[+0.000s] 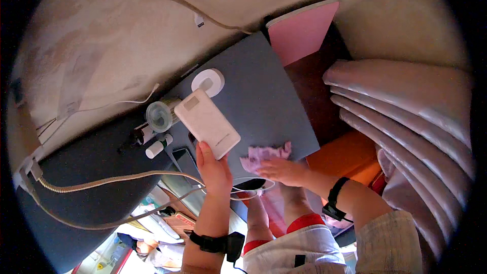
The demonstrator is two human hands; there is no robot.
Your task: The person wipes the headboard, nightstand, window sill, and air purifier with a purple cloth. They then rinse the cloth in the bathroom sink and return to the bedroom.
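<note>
My left hand [215,172] grips the lower end of a white power bank [208,124], tilted above the dark grey tabletop [253,86]. Near the table's front edge, my right hand [284,171] presses on a crumpled pink cloth [266,156], its fingers together across the near side. Just beyond the power bank lies a round white disc-shaped thing [208,82]. A clear lidded container [160,116] stands to its left, partly hidden by the power bank. Beside my left hand lies a dark phone [184,161].
A white bottle [159,146] lies by the container. A beige hose-like cable [122,176] loops toward my left wrist. A pink board [304,30] leans on the back wall. Folded pinkish covers [401,96] and an orange surface [342,160] are on the right.
</note>
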